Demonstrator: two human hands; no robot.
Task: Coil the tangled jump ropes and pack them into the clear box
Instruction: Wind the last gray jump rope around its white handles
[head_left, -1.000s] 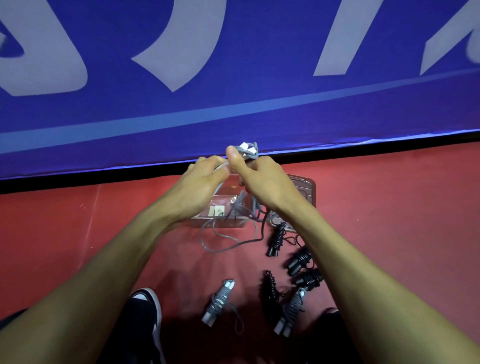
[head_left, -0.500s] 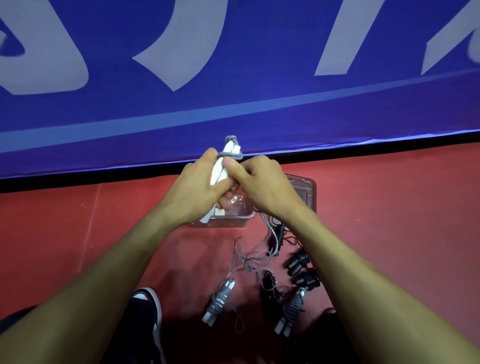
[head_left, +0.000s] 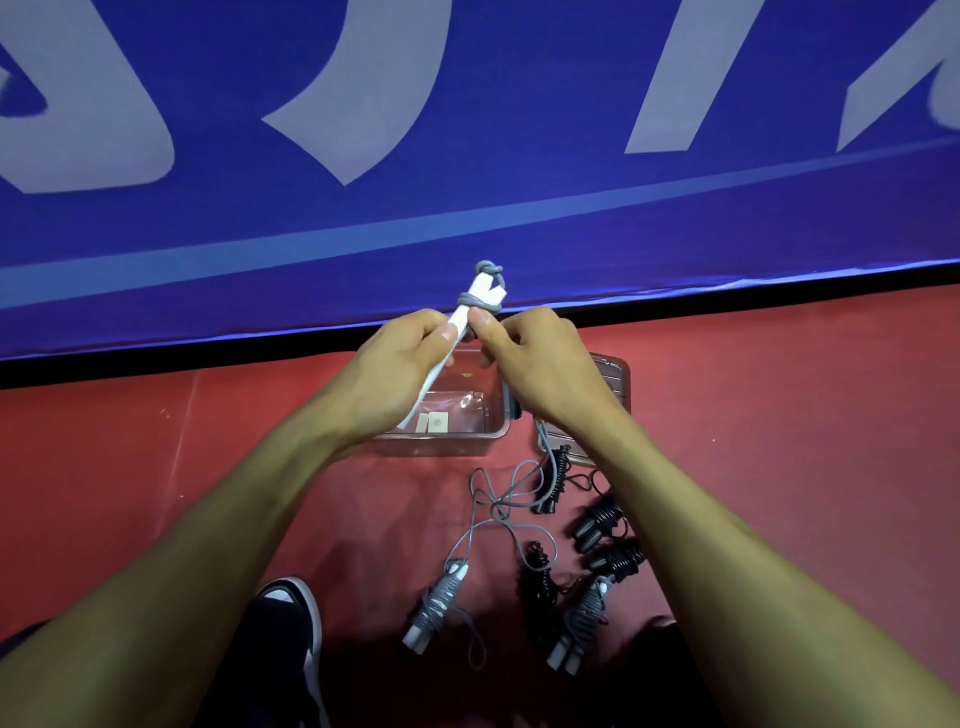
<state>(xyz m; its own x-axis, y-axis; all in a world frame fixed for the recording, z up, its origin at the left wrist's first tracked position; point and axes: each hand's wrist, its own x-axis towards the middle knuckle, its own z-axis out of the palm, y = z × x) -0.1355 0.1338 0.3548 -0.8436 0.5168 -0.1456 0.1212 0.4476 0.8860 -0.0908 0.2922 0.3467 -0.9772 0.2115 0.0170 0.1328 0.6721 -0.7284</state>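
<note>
Both hands, left (head_left: 400, 358) and right (head_left: 540, 364), pinch white handles (head_left: 470, 317) above the clear box (head_left: 488, 434), grey rope (head_left: 511, 512) trailing to the floor; light and limp, it is best gripped at the stiff handles.

Clear box (head_left: 441, 439) behind coiled ropes (head_left: 582, 561) on floor (head_left: 779, 441); shoe (head_left: 291, 623) left.

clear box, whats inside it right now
Inside the clear box only small pale labels show, no coiled rope. The left hand and right hand cover its far part.
</note>
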